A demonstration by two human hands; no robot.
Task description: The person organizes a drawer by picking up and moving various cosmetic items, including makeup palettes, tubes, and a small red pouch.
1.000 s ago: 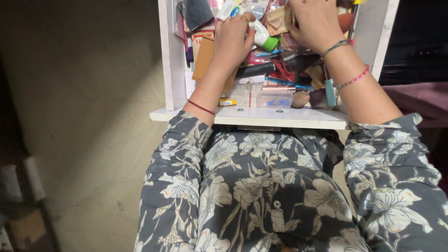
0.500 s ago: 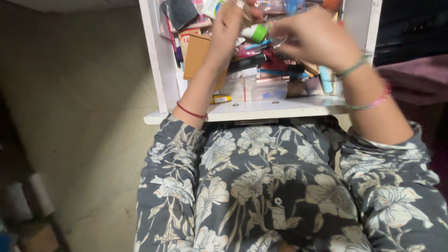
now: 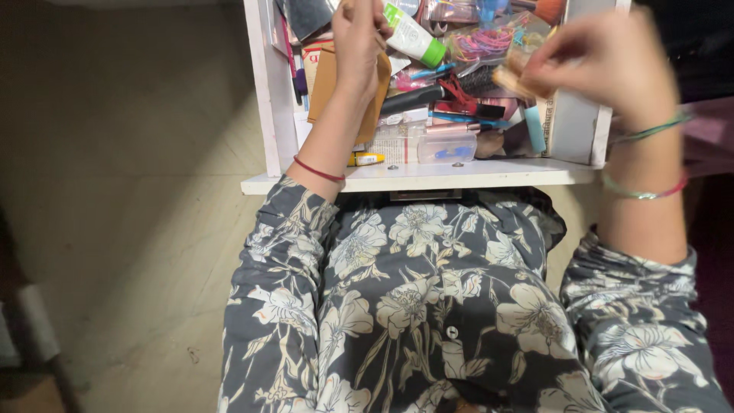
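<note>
In the open white drawer [image 3: 413, 177], pulled out over the person's lap, the sorting looks barely begun: the drawer is crammed, and only two things are lifted clear of the heap. Left hand [image 3: 361, 34], at the drawer's left half toward the back, has its fingers [image 3: 380, 21] closed around the tail end of a white tube with a green cap [image 3: 413, 36], cap pointing right and toward the front edge, tube tilted and raised above the pile. Right hand [image 3: 612, 65] hovers over the right rear corner, blurred; fingers pinched on a small tan object [image 3: 511, 79], cannot tell what it is. Everything else appears untouched, so most of the rummaging is left, as a judgement. Counts, as far as visible: one green-capped tube, one tan envelope-like packet [image 3: 327, 86] under the left wrist, one clear plastic box [image 3: 446, 147] just behind the front edge, one yellow tube [image 3: 365, 159] at front left, one light blue stick [image 3: 534, 128] near the right wall, one makeup brush [image 3: 544, 9] at the rear edge, one bag of coloured hair ties [image 3: 480, 42], ties too many to count. One red thread band [image 3: 319, 170] on the left wrist, two bangles [image 3: 647, 160] on the right. The small clutter beneath is too jumbled to number.
</note>
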